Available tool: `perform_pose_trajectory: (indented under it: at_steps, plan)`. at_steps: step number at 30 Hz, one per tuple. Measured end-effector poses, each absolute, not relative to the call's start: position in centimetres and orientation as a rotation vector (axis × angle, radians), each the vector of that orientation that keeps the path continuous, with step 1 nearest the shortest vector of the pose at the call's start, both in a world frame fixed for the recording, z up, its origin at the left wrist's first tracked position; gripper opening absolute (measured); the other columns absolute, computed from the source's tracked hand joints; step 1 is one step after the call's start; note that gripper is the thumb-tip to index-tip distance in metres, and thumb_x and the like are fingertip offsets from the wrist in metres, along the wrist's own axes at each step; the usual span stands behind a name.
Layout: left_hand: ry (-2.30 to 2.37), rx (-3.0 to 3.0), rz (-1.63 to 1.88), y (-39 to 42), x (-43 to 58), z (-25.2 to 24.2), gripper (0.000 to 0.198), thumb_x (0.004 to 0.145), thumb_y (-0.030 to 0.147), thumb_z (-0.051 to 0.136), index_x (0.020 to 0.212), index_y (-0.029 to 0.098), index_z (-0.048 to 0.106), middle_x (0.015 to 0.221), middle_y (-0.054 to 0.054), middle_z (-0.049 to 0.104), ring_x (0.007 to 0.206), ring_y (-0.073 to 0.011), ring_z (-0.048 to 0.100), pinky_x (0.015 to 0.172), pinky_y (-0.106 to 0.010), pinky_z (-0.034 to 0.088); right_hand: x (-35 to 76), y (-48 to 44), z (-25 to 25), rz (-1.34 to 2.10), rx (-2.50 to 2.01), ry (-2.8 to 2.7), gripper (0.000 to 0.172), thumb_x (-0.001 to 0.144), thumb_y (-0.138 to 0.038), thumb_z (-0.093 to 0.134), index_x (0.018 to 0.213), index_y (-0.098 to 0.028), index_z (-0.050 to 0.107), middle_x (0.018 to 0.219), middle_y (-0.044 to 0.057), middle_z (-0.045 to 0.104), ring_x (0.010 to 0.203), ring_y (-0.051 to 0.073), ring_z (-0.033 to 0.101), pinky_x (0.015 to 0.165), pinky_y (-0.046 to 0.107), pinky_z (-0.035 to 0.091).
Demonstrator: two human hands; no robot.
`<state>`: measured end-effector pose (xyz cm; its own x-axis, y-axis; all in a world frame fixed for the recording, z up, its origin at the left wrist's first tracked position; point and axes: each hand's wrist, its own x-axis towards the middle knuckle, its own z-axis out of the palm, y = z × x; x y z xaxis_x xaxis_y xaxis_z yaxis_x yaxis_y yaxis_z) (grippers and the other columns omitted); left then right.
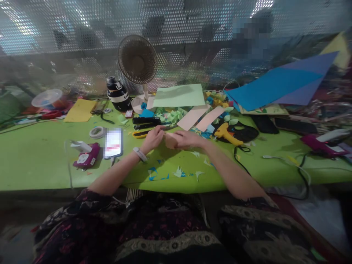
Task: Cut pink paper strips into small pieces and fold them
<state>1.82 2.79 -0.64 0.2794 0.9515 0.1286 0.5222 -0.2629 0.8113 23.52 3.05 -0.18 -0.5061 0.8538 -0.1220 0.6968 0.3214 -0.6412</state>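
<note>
A small piece of peach paper [171,140], folded or curled, is held low over the green table between my two hands. My left hand [154,138], with a white band at the wrist, pinches the paper's left end. From the right, my right hand [189,139] is closed round the other end, with its fingers partly hidden. Just beyond my hands lie peach paper strips [193,117], a black stapler [146,120] and a yellow cutter [140,134]. Blue and pale green paper scraps [179,171] are scattered on the near side.
A yellow glue gun [227,134] with a black cord lies at right. A lit phone [113,143] and purple power adapter [87,156] sit at left. Behind stand a fan [137,60] and black bottle [117,94]. Large blue sheets [277,86] jut out at back right.
</note>
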Motion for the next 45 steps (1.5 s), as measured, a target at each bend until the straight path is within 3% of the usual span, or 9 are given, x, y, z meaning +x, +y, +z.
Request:
perform_pose_trajectory:
  at_steps: [4, 8, 12, 16, 19, 25, 30, 41, 45]
  plan:
    - [1.214, 1.622, 0.79, 2.9, 1.8, -1.0, 0.058, 0.082, 0.049, 0.066, 0.126, 0.012, 0.058, 0.095, -0.008, 0.067, 0.084, -0.021, 0.063, 0.072, -0.032, 0.049, 23.3, 2.4, 0.4, 1.006, -1.387, -2.305, 0.067, 0.066, -0.025, 0.074, 0.131, -0.018, 0.059, 0.117, 0.011, 0.069, 0.096, 0.029, 0.065, 0.078, 0.04, 0.053]
    - [1.062, 1.704, 0.782, 3.2, 2.0, -2.1, 0.078, 0.065, 0.039, 0.085, 0.131, 0.01, 0.055, 0.087, -0.005, 0.065, 0.075, -0.0174, 0.06, 0.065, -0.028, 0.047, 22.8, 1.8, 0.9, 0.975, -1.455, -2.269, 0.068, 0.068, -0.027, 0.074, 0.134, -0.018, 0.057, 0.112, 0.012, 0.07, 0.087, 0.028, 0.066, 0.07, 0.039, 0.054]
    - [0.902, 1.666, 0.843, 3.2, 2.2, -2.7, 0.071, 0.071, 0.034, 0.081, 0.133, 0.01, 0.056, 0.08, -0.003, 0.067, 0.073, -0.0173, 0.064, 0.065, -0.028, 0.05, 23.1, 2.2, 0.5, 0.924, -1.378, -2.222, 0.071, 0.068, -0.033, 0.078, 0.135, -0.019, 0.057, 0.122, 0.014, 0.066, 0.103, 0.032, 0.064, 0.083, 0.044, 0.055]
    - [0.843, 1.633, 1.028, 3.1, 2.2, -2.6, 0.063, 0.074, 0.032, 0.08, 0.13, 0.013, 0.058, 0.1, -0.01, 0.071, 0.083, -0.0192, 0.068, 0.074, -0.032, 0.057, 24.3, 3.3, -0.6, 0.909, -1.249, -1.951, 0.089, 0.064, -0.037, 0.082, 0.144, -0.021, 0.046, 0.142, 0.015, 0.051, 0.129, 0.035, 0.05, 0.105, 0.052, 0.046]
    - [0.822, 1.645, 1.162, 3.2, 2.1, -2.7, 0.061, 0.076, 0.032, 0.078, 0.131, 0.015, 0.057, 0.111, -0.011, 0.07, 0.092, -0.0207, 0.069, 0.082, -0.037, 0.058, 24.8, 3.7, -1.2, 1.069, -1.177, -1.685, 0.097, 0.062, -0.035, 0.083, 0.148, -0.022, 0.04, 0.136, 0.013, 0.052, 0.123, 0.033, 0.054, 0.101, 0.051, 0.049]
    - [0.81, 1.722, 1.154, 3.6, 2.1, -3.8, 0.064, 0.077, 0.029, 0.077, 0.135, 0.018, 0.053, 0.124, -0.014, 0.064, 0.109, -0.0268, 0.064, 0.094, -0.043, 0.054, 23.3, 3.7, -2.3, 1.264, -1.138, -1.453, 0.072, 0.058, -0.024, 0.071, 0.127, -0.018, 0.053, 0.101, 0.005, 0.065, 0.094, 0.025, 0.063, 0.089, 0.046, 0.054]
    - [0.805, 1.631, 1.136, 3.5, 2.5, -4.8, 0.074, 0.073, 0.021, 0.073, 0.14, 0.019, 0.041, 0.129, -0.014, 0.056, 0.114, -0.0278, 0.058, 0.1, -0.047, 0.049, 21.7, 3.4, -3.5, 1.146, -1.192, -1.393, 0.062, 0.054, -0.021, 0.059, 0.116, -0.021, 0.053, 0.109, 0.006, 0.063, 0.095, 0.023, 0.062, 0.089, 0.041, 0.054]
    - [0.831, 1.733, 1.212, 2.8, 2.9, -4.4, 0.076, 0.072, 0.005, 0.058, 0.142, 0.023, 0.035, 0.112, -0.008, 0.055, 0.108, -0.023, 0.057, 0.097, -0.043, 0.049, 20.8, 1.7, -2.5, 1.07, -1.106, -1.554, 0.084, 0.06, -0.017, 0.053, 0.142, -0.018, 0.036, 0.122, 0.014, 0.059, 0.113, 0.028, 0.059, 0.099, 0.047, 0.05]
    - [0.825, 1.711, 1.208, 3.1, 3.0, -4.8, 0.078, 0.074, 0.007, 0.059, 0.144, 0.026, 0.032, 0.123, -0.011, 0.054, 0.115, -0.0239, 0.055, 0.103, -0.046, 0.046, 21.0, 1.6, -2.1, 0.85, -1.157, -1.692, 0.083, 0.066, -0.015, 0.052, 0.147, -0.02, 0.035, 0.131, 0.014, 0.056, 0.122, 0.029, 0.055, 0.107, 0.051, 0.045]
